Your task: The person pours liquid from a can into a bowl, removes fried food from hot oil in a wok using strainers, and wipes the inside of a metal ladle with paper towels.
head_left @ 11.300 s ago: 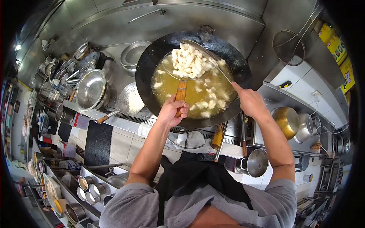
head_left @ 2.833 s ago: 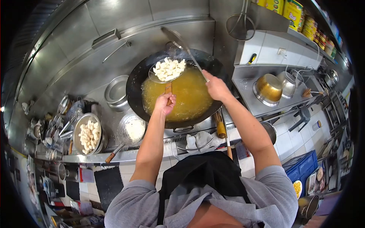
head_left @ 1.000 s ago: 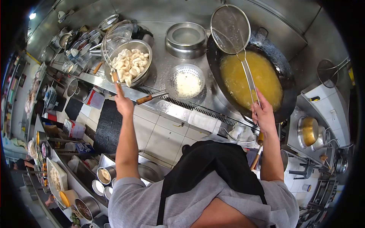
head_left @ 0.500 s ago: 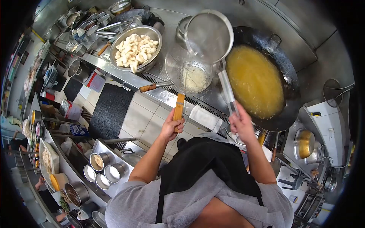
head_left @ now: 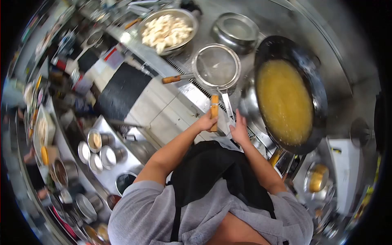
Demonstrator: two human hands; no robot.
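The round mesh strainer [head_left: 216,66] lies above the near edge of the worktop [head_left: 206,34], left of the wok of yellow oil [head_left: 286,102] and right of the bowl of pale pieces [head_left: 168,32]. The left hand [head_left: 207,121] has its fingers wrapped round a wooden handle [head_left: 214,112]. The right hand's [head_left: 240,130] fingers look extended beside the metal handle [head_left: 227,104]; whether they grip it is unclear. Steady handling likely calls for a level mesh and both handles kept from knocking.
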